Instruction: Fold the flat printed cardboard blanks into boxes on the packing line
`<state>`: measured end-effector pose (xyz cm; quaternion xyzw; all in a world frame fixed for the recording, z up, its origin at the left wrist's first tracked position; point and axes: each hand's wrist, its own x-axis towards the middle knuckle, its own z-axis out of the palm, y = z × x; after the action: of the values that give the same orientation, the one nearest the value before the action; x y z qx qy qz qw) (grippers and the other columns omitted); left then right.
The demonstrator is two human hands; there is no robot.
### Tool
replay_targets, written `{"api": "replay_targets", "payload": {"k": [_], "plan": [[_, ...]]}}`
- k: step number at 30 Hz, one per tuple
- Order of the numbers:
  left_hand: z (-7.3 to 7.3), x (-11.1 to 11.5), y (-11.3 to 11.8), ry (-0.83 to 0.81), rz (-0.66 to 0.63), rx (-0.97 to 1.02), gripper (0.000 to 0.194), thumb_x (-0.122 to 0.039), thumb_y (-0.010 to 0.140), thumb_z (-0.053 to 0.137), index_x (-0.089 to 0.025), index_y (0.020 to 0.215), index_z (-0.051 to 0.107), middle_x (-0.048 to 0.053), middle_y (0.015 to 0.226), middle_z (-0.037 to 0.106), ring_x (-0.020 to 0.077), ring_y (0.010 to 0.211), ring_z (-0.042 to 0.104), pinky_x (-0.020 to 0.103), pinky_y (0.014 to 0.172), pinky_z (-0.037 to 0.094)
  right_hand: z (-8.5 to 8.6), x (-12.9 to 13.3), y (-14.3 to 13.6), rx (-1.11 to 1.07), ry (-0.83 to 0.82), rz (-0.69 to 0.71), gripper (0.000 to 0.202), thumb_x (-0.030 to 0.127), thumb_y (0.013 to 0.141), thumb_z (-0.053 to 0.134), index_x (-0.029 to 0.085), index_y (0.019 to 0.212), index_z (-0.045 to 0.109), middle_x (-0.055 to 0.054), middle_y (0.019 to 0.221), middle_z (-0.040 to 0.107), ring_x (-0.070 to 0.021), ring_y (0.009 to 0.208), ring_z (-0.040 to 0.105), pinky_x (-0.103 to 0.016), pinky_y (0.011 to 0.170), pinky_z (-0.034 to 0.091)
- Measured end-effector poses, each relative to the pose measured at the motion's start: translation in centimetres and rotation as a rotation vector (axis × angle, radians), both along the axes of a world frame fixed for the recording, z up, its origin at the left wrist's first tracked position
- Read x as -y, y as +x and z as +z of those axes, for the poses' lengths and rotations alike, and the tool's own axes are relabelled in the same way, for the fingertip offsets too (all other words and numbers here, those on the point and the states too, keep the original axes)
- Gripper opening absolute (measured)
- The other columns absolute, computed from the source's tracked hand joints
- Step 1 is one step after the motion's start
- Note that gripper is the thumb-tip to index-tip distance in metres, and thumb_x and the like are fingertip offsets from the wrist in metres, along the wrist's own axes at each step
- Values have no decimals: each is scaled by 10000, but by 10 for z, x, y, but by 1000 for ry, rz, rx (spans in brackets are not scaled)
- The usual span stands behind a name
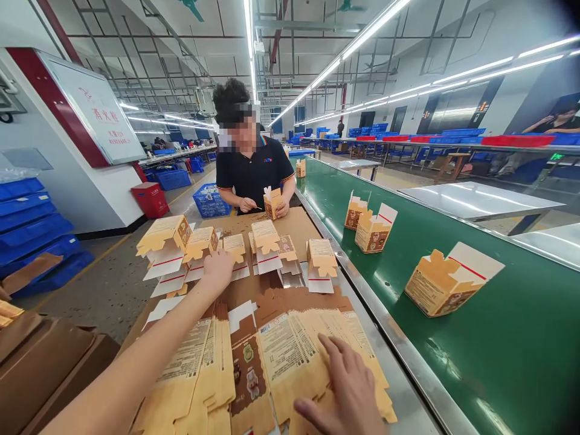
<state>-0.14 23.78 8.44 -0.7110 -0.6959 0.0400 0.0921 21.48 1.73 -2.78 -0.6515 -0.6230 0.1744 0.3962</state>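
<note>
My left hand reaches out among small folded cartons on the table, its fingers bent and partly hidden. They close at the side of a tan and brown carton; another carton sits just to their right. My right hand has its fingers spread, low over a fanned pile of flat, unfolded cartons with printed text. More flat cartons lie under my left forearm. Other folded cartons stand in a row at the far side, white flaps with red strips facing me.
A green conveyor belt on the right carries several open cartons. Across the table a person holds a carton. Blue crates are stacked at left, near a brown cardboard box.
</note>
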Motion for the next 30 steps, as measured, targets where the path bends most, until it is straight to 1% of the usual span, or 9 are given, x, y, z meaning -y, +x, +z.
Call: {"api": "replay_targets", "payload": {"k": [2, 6, 10, 12, 16, 20, 23, 26, 30], "plan": [[12, 27, 10, -17, -67, 24, 299, -327, 900, 588, -155, 1145, 603, 91, 1191, 632, 236, 1081, 611, 481, 926, 495, 16, -13, -11, 133, -117, 16, 785, 417, 562, 877, 127, 1234, 594, -187, 1125, 652, -430, 1048, 585, -578, 868, 449], [35, 101, 19, -55, -220, 159, 403, -299, 949, 435, -151, 1316, 508, 127, 1310, 602, 257, 1186, 570, 439, 986, 454, 35, -31, -13, 210, -203, -7, 81, 96, 809, 644, 165, 775, 615, -91, 841, 662, -304, 832, 607, -455, 771, 455], [27, 167, 16, -106, -211, 452, 544, -493, 934, 305, -204, 1357, 487, 107, 1393, 565, 289, 1245, 541, 445, 1007, 438, 36, -42, -9, 151, -175, -23, 48, 167, 845, 619, 170, 858, 573, -119, 933, 641, -305, 887, 596, -424, 782, 446], [10, 187, 16, -191, -165, 653, 533, -506, 898, 352, -202, 1290, 546, 126, 1262, 645, 309, 1113, 611, 470, 937, 470, 35, -50, -14, 114, -158, -14, 323, 214, 719, 752, 152, 971, 560, -165, 1037, 635, -372, 993, 570, -478, 846, 419], [-22, 207, 22, -237, 19, 948, 496, -502, 863, 392, -209, 1223, 565, 124, 1071, 654, 296, 959, 615, 454, 803, 492, 34, -64, -18, -16, -141, 39, 191, 168, 727, 655, 224, 738, 472, -67, 763, 629, -315, 799, 588, -448, 769, 416], [-34, 218, 32, -48, 235, 1277, 699, -626, 857, 393, -203, 1409, 319, 170, 1419, 441, 327, 1314, 422, 500, 1004, 412, 39, -44, 9, -263, -84, 117, 112, 344, 887, 432, 241, 846, 448, 22, 642, 517, -204, 625, 562, -304, 583, 443], [-33, 223, 47, 9, 194, 1600, 795, -566, 866, 481, -267, 1491, 93, 113, 1587, 253, 261, 1438, 297, 458, 1169, 246, 43, -11, 31, -578, -119, 232, 284, 460, 919, 469, 251, 1112, 472, -16, 811, 658, -194, 775, 657, -291, 693, 521], [-32, 230, 67, 16, 88, 1813, 762, -536, 859, 540, -274, 1471, 169, 103, 1546, 367, 232, 1402, 378, 391, 1168, 275, 45, 17, 35, -858, -220, 283, 317, 462, 828, 669, 263, 1067, 607, -67, 1036, 735, -223, 961, 683, -311, 851, 530], [-42, 249, 94, -173, -40, 1956, 1243, -679, 590, 744, -222, 1516, 52, 148, 1582, 285, 299, 1431, 322, 391, 1155, 317, 39, 36, 14, -899, -149, 119, 508, 664, 782, 609, 249, 1066, 681, -107, 1035, 753, -307, 991, 699, -387, 833, 563]]}}
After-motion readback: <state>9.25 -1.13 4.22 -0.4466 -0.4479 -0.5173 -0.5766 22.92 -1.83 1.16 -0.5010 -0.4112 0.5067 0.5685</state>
